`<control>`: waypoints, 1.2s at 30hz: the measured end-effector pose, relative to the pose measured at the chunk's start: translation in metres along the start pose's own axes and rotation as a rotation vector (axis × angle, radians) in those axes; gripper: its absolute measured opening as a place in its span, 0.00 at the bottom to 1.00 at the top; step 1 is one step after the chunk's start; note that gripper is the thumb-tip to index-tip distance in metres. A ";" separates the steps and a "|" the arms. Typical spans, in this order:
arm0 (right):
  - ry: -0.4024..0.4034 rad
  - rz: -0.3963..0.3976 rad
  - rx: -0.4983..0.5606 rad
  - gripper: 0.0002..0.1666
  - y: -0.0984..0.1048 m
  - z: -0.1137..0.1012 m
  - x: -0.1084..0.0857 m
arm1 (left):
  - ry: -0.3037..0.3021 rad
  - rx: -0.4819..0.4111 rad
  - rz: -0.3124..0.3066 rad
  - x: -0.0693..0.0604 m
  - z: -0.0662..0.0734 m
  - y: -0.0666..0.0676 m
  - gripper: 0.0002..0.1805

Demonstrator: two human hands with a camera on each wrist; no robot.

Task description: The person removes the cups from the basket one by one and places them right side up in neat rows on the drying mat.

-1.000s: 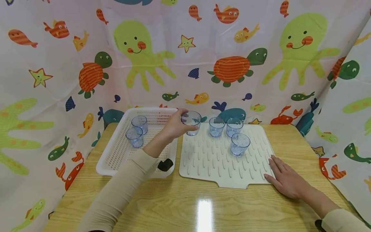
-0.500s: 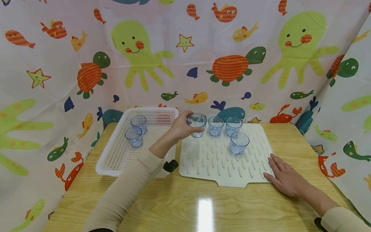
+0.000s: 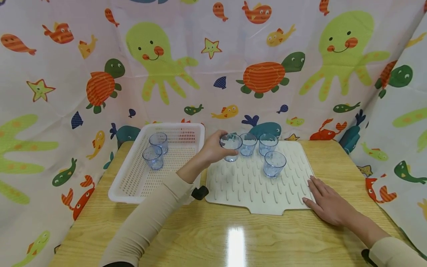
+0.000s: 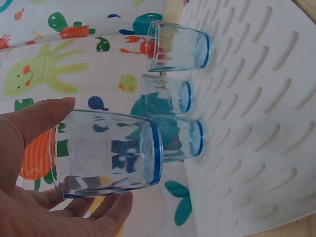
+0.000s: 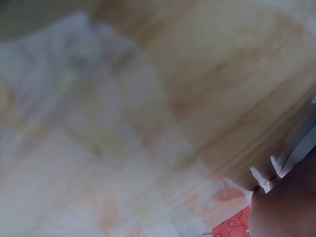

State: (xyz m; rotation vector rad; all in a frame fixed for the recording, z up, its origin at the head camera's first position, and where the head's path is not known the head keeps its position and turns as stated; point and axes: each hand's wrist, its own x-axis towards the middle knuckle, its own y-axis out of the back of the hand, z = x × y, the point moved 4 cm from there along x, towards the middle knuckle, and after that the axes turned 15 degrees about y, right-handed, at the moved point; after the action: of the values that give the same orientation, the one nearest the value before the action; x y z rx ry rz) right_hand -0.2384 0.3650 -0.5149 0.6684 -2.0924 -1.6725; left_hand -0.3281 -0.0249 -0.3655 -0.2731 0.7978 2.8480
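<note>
While a left hand [image 3: 215,148] is pinching a clear, blue-tinted glass [image 4: 106,148] above the mat [image 3: 253,194], a right hand [image 3: 330,203] is resting, fingers straight, at the mat's edge.

Three matching glasses [image 3: 274,165] are standing there, one just beside the held glass; two more glasses [image 3: 153,158] are sitting in the white basket [image 3: 173,148].

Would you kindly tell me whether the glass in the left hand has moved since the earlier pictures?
Yes: in the head view, the glass in the left hand has moved to the right relative to the mat, away from the basket.
</note>
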 end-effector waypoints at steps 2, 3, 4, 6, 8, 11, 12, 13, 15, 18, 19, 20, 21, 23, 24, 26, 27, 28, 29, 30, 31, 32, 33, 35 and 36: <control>-0.002 -0.005 -0.008 0.51 0.000 0.000 0.000 | 0.003 0.012 0.001 0.000 0.000 -0.003 0.46; -0.003 -0.006 -0.009 0.51 0.000 0.000 0.000 | 0.009 0.018 0.002 0.000 0.000 -0.004 0.46; -0.004 -0.007 -0.012 0.51 0.000 0.000 0.000 | 0.015 0.022 0.003 0.000 0.000 -0.006 0.46; -0.004 -0.006 -0.018 0.51 0.000 -0.001 0.000 | 0.028 0.033 0.007 0.000 0.000 -0.008 0.46; -0.002 -0.003 -0.022 0.51 0.001 0.000 0.001 | 0.036 0.040 0.008 0.000 0.000 -0.009 0.46; 0.000 -0.002 -0.026 0.51 0.001 0.001 0.001 | 0.044 0.048 0.010 0.001 0.000 -0.011 0.46; 0.001 -0.001 -0.024 0.51 0.001 0.001 0.001 | 0.046 0.047 0.009 0.001 0.000 -0.012 0.47; 0.002 0.000 -0.023 0.51 0.001 0.001 0.001 | 0.047 0.046 0.009 0.002 0.000 -0.012 0.47; 0.002 0.001 -0.019 0.51 0.002 0.001 0.001 | 0.050 0.042 0.007 0.003 0.000 -0.015 0.47; 0.001 0.001 -0.013 0.51 0.001 0.001 0.000 | 0.061 0.034 -0.002 0.003 -0.002 -0.019 0.47; 0.001 0.000 -0.011 0.51 0.001 0.001 0.000 | 0.068 0.032 -0.006 0.004 -0.003 -0.021 0.47; 0.000 0.001 -0.010 0.51 0.000 0.001 0.000 | 0.073 0.030 -0.009 0.004 -0.004 -0.023 0.47; -0.001 0.001 -0.007 0.51 -0.001 0.000 0.000 | 0.078 0.027 -0.014 0.005 -0.005 -0.025 0.47; -0.002 0.000 -0.002 0.51 -0.002 0.000 -0.001 | 0.088 0.024 -0.016 0.007 -0.008 -0.029 0.47; -0.002 0.000 0.001 0.51 -0.002 0.000 -0.001 | 0.092 0.025 -0.016 0.007 -0.009 -0.032 0.47; -0.004 0.000 0.009 0.51 -0.003 0.000 -0.001 | 0.102 0.026 -0.013 0.009 -0.010 -0.036 0.47; -0.005 -0.001 0.013 0.51 -0.004 0.000 -0.001 | 0.106 0.029 -0.011 0.010 -0.011 -0.038 0.47; -0.006 -0.003 0.016 0.51 -0.004 0.000 -0.001 | 0.109 0.031 -0.009 0.010 -0.011 -0.040 0.47; -0.007 -0.003 0.020 0.51 -0.003 0.000 -0.001 | 0.112 0.030 -0.008 0.011 -0.012 -0.043 0.47; -0.009 -0.002 0.023 0.51 -0.003 0.000 -0.001 | 0.114 0.030 -0.007 0.012 -0.012 -0.045 0.47; -0.010 -0.002 0.026 0.51 -0.003 0.000 -0.001 | 0.116 0.025 -0.007 0.012 -0.012 -0.047 0.47; -0.010 -0.002 0.027 0.51 -0.002 0.000 -0.001 | 0.120 0.024 -0.006 0.013 -0.012 -0.049 0.47; -0.009 -0.001 0.029 0.51 -0.002 0.000 -0.001 | 0.120 0.021 -0.005 0.013 -0.012 -0.051 0.47; -0.006 0.003 0.033 0.51 0.000 0.000 0.000 | 0.127 0.020 -0.006 0.014 -0.011 -0.054 0.46; -0.006 0.003 0.034 0.51 0.000 0.000 0.000 | 0.130 0.020 -0.005 0.014 -0.011 -0.055 0.46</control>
State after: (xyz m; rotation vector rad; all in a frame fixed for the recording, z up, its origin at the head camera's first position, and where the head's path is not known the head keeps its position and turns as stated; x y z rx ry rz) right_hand -0.2384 0.3651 -0.5150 0.6716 -2.1294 -1.6420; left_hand -0.3283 0.0176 -0.4054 -0.4607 0.8469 2.8394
